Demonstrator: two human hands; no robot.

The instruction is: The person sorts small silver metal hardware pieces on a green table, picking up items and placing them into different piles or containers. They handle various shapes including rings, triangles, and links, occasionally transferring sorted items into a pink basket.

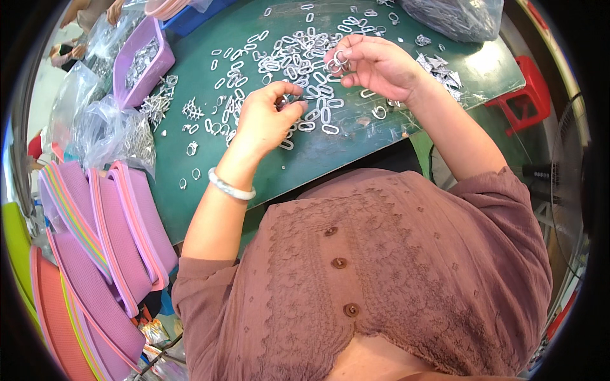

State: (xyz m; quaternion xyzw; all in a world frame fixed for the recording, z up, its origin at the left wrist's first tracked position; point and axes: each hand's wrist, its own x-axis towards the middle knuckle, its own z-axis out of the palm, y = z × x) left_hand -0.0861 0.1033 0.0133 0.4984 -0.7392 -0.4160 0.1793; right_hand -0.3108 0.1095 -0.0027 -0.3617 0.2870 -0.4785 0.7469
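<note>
My right hand (384, 66) is raised over the far side of the pile, its thumb and fingers closed on a few round metal rings (341, 61). Lower and to the left, my left hand (264, 120) bends its fingertips together above the loose parts. Something small and dark may sit between them, but I cannot make it out. Between and beyond both hands spreads a pile of silvery oval links (298, 46), many lying flat and overlapping. Single ring-shaped pieces (192, 148) lie left of my left forearm.
The green table (356, 149) carries everything. A purple basket (166, 58) of metal parts stands at left, with plastic bags (127, 130) beside it. A bulging clear bag (454, 19) rests at far right, near triangular pieces (441, 73). Stacked purple baskets (130, 222) and a red stool (524, 92) flank the table.
</note>
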